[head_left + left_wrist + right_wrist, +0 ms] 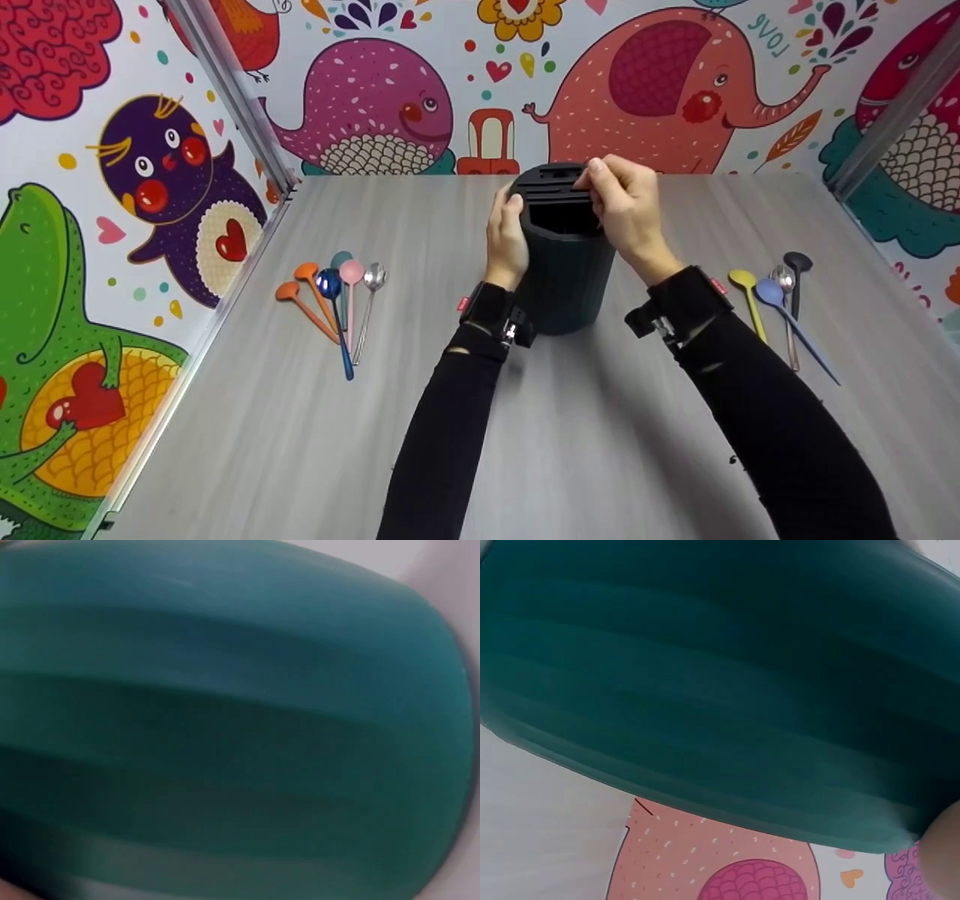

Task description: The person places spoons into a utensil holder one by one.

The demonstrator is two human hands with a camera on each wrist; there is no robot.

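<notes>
Cartoon-printed panels (510,94) wall in a gray wood-grain table (442,330), with a speckled whale (375,97) at 10 o'clock and a coral elephant (585,112) at 1 o'clock from the container (566,285). That dark green container stands upright on the table, toward 12 o'clock of the head view.

At its 10 o'clock side, the left hand (507,236) is wrapped round the wall, gripping it with the thumb near the rim. At 2 o'clock, the right hand (630,202) has its fingers curled in, pinching the edge of a black slotted insert (551,180); the exact contact is partly hidden by the knuckles.

The container is a tall, roughly cylindrical shape with a matte look; both wrist views show broad, shallow lengthwise facets. The insert, cut with narrow parallel slots, covers the 12 o'clock part of the mouth, leaving a dark gap toward 6 o'clock.

Around 8 to 9 o'clock lie 6 fanned spoons (349,274): 2 orange, 1 teal, 1 pink, 1 shiny blue and 1 silver. Near 4 o'clock lie 4 more spoons (769,291): yellow, periwinkle, dark gray and polished metal. Black straps (491,307) circle both wrists over black sleeves (442,420).
</notes>
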